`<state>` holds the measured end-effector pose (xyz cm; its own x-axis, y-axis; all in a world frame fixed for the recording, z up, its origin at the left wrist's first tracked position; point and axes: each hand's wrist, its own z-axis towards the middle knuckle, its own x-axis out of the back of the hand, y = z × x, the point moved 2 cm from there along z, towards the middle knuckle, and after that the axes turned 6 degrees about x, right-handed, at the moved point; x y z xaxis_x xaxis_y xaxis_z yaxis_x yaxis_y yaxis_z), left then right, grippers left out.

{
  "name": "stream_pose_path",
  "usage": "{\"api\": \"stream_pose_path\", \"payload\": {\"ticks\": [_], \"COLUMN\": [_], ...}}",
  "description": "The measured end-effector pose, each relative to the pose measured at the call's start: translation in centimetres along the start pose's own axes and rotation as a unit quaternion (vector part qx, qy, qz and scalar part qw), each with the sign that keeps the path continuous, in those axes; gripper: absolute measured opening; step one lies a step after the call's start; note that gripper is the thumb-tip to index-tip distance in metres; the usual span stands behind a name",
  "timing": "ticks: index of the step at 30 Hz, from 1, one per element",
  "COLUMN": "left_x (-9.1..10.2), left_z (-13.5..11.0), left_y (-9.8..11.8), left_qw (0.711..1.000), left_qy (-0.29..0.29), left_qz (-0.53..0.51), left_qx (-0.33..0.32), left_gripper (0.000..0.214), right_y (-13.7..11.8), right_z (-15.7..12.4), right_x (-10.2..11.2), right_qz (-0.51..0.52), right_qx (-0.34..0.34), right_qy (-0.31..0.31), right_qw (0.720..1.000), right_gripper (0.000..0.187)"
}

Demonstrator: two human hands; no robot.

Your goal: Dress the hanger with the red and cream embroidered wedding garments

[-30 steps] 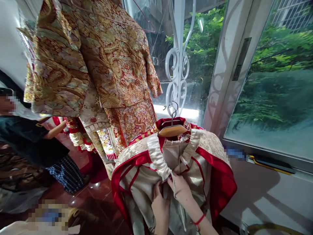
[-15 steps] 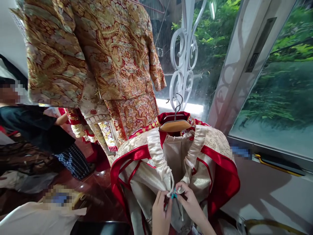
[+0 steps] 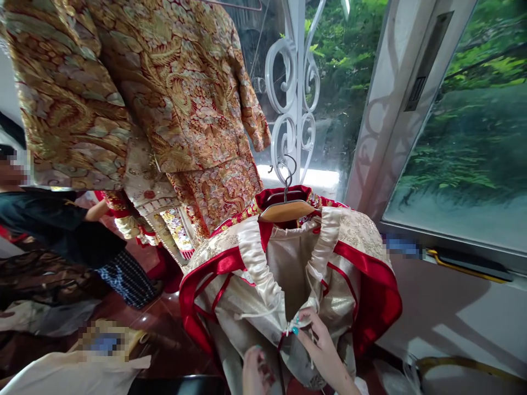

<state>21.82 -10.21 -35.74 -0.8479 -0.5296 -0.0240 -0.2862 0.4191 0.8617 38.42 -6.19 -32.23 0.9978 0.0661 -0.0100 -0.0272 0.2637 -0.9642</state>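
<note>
A cream and red robe [image 3: 354, 258] hangs in front of me on a wooden hanger [image 3: 286, 210]. Its ruffled cream collar bands [image 3: 257, 263] run down and meet at the front. My right hand [image 3: 319, 343] pinches the cloth where the two bands meet, fingers closed on the fabric and a thin cream tie. My left hand [image 3: 255, 373] sits lower at the frame's bottom edge, fingers curled against the robe's front; what it holds is hidden.
A gold and red embroidered jacket and skirt [image 3: 177, 99] hang at the upper left. A person in a dark top [image 3: 53, 230] stands at the left. A white scrolled window grille [image 3: 294, 93] and a glass pane [image 3: 465, 142] are behind. A dark red floor [image 3: 160, 340] lies below.
My left hand has dropped from the collar join toward the bottom edge. My right hand stays pinched at the join. The view has shifted slightly.
</note>
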Motion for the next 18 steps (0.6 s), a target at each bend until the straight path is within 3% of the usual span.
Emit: {"api": "stream_pose_path", "payload": {"ticks": [1, 3, 6, 8, 12, 18], "left_x": [-0.5, -1.8, -3.0, -3.3, -3.2, -3.1], "left_z": [-0.3, -1.1, -2.2, -2.4, -2.0, -2.4], "left_y": [-0.6, -0.9, 0.6, 1.9, 3.1, 3.3], "left_qw": [0.999, 0.989, 0.957, 0.936, 0.918, 0.923], "left_qy": [-0.041, -0.097, -0.098, -0.095, -0.12, -0.118], "left_qz": [0.024, 0.085, 0.171, 0.214, 0.243, 0.208], "left_qx": [0.0, -0.076, -0.213, -0.262, -0.289, -0.303], "left_gripper": [0.057, 0.055, 0.052, 0.049, 0.047, 0.047], "right_y": [0.0, 0.1, 0.2, 0.1, -0.2, -0.3], "right_z": [0.0, -0.1, -0.1, 0.0, 0.2, -0.2], "right_x": [-0.1, -0.1, 0.0, 0.4, 1.3, 1.3], "right_qz": [0.001, 0.006, 0.004, -0.007, -0.032, -0.062], "right_qx": [-0.001, 0.006, 0.026, 0.037, 0.046, 0.024], "right_qy": [0.002, 0.006, 0.003, 0.0, -0.02, -0.079], "right_qw": [1.0, 1.0, 1.0, 0.999, 0.998, 0.995], "right_gripper": [0.017, 0.019, 0.017, 0.014, 0.011, 0.023]}}
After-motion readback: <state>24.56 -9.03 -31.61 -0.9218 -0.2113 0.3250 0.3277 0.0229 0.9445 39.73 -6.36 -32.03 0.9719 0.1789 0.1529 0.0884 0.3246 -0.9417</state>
